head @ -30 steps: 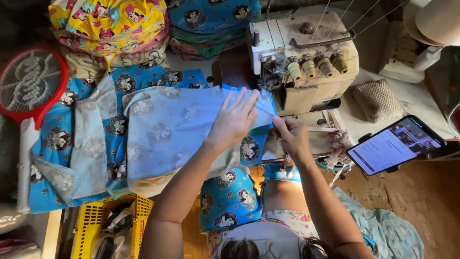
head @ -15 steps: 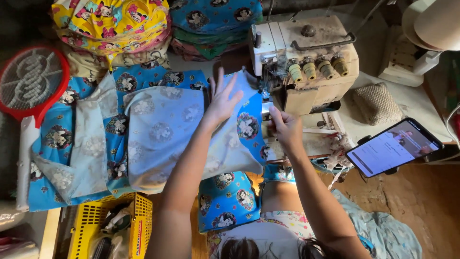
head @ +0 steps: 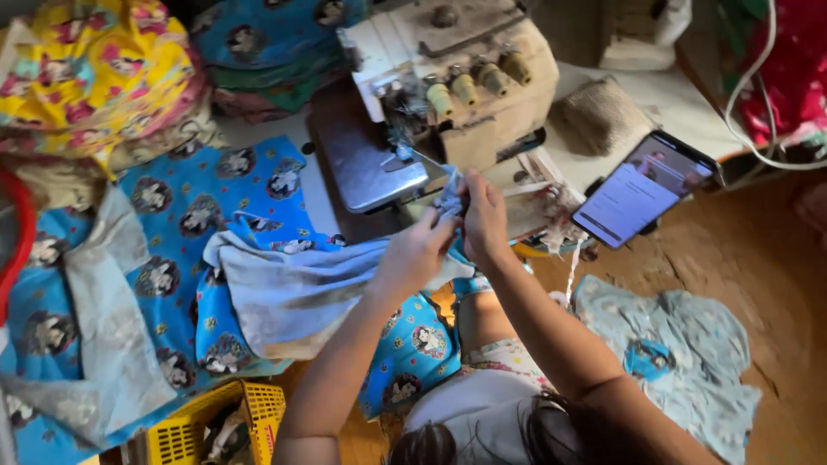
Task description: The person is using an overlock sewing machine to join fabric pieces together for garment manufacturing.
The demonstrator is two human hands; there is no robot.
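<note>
Both hands pinch one end of a blue printed fabric piece (head: 301, 288), which is bunched and drapes away to the left over the table. My left hand (head: 419, 252) grips the cloth from the left and my right hand (head: 484, 215) holds its tip just in front of the sewing machine (head: 457, 82). The cloth end sits close to the machine's metal plate (head: 366, 164) and needle area. The fingers of both hands are closed on the fabric.
More blue printed fabric (head: 164, 215) covers the table at left, with yellow and blue folded stacks (head: 95, 69) behind. A yellow basket (head: 215, 426) stands below. A lit phone (head: 642, 189) leans at right. Pale blue cloth (head: 672, 353) lies on the floor.
The fabric was spread flat under my left palm; now it is gathered up and both hands have brought its end to the machine. The view has shifted closer and rightward.
</note>
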